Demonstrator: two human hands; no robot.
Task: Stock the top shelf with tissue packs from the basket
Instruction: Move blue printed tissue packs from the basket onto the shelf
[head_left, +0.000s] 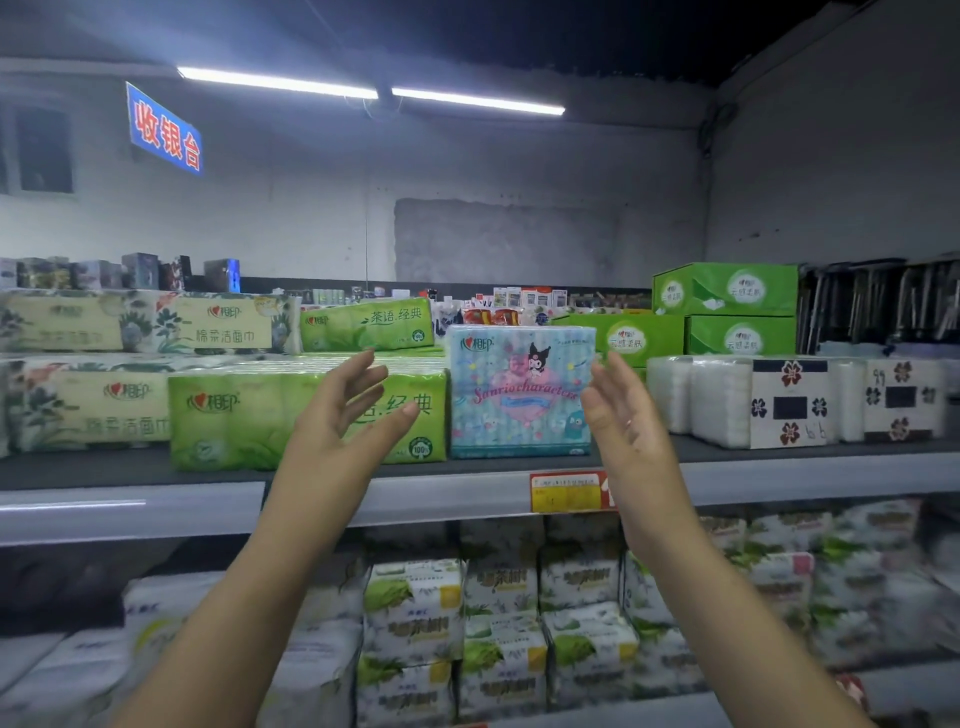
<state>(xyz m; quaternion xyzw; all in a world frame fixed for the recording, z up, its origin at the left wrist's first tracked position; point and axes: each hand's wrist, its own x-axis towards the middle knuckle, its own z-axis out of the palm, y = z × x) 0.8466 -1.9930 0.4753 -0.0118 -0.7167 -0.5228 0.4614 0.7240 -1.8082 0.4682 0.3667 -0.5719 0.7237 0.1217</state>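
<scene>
Blue pack (521, 392): "心相印" + "Sanrio characters". Green pack (306, 415) just left of it: "心相印", "经典", "100%". Rear green pack (366, 325), behind-left of it: "茶语.经典". Floral pack (88, 405), far left: "心相印", "棉柔洁面巾". Green boxes (724, 288), upper right: "云感柔肤". Blue sign (163, 136), high upper left: "收银台".

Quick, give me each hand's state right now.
Left hand: open, holding nothing, in front of the green tissue pack.
Right hand: open, holding nothing, by the blue tissue pack.
</scene>
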